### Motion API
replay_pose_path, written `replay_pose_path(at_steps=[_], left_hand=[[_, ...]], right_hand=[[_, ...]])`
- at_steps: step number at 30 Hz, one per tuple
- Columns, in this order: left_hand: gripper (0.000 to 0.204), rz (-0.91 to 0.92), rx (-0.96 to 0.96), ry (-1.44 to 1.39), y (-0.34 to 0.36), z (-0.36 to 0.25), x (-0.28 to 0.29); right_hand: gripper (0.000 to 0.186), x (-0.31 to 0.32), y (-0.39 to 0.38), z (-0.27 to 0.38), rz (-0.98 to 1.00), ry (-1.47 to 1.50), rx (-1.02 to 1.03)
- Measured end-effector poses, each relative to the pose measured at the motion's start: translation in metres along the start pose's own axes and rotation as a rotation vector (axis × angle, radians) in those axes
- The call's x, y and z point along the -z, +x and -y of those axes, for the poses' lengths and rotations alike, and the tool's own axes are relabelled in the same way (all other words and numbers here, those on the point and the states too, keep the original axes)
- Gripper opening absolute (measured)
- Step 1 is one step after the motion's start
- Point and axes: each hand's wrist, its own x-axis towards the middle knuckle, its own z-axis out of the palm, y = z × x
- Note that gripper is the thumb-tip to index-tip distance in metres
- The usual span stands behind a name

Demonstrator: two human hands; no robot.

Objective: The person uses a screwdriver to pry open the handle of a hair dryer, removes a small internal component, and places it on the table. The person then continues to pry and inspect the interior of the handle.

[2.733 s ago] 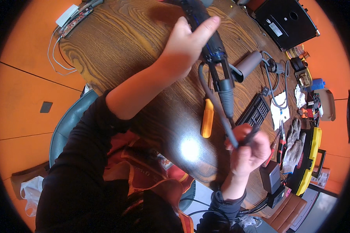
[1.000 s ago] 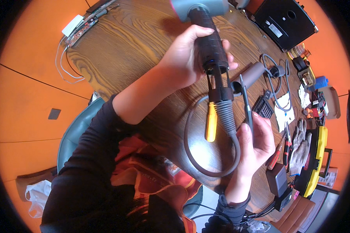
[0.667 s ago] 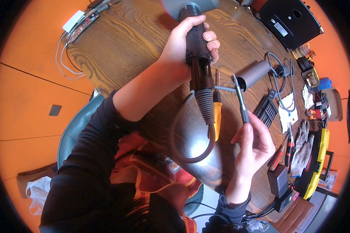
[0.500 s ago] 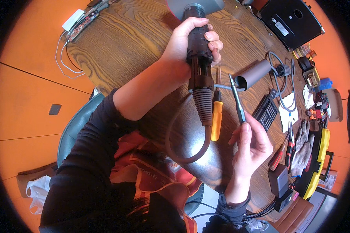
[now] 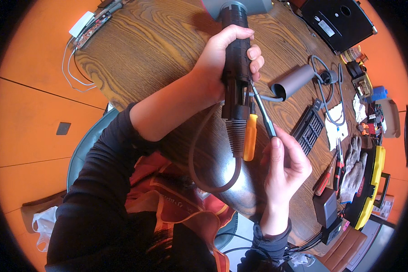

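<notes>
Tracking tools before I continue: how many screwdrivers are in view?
3: a slim grey screwdriver in the right hand, a yellow-handled screwdriver beside the ribbed cord sleeve, and what looks like a red-handled screwdriver left of the gloves. More may be hidden.

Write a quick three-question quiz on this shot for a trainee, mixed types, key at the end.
1. Multiple choice: what does the right hand hold?
A) Pliers
B) A slim screwdriver
C) A glove

2. True or false: the hollow grey tube lies on the table.

3. Short answer: which hand grips the black handle of the grey-headed device?

Key:
1. B
2. True
3. The left hand
</notes>
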Motion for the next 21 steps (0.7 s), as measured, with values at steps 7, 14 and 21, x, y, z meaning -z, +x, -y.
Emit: replay_pose_path(at_steps=[7,14,21], left_hand=[[0.018,0.003,-0.033,0.012,-0.0011,-0.0012,-0.0009],[0.026,0.084,-0.042,0.145,-0.0012,-0.0029,0.0028],[0.033,0.124,-0.071,0.172,-0.0004,-0.0023,0.0052]], right_hand=[[0.02,-0.0009,0.0008,-0.0042,0.006,-0.039,0.075],[0.018,-0.0007,-0.0004,-0.0078,0.009,-0.048,0.081],[0.019,-0.0009,-0.0015,-0.0076,0.003,-0.048,0.1]])
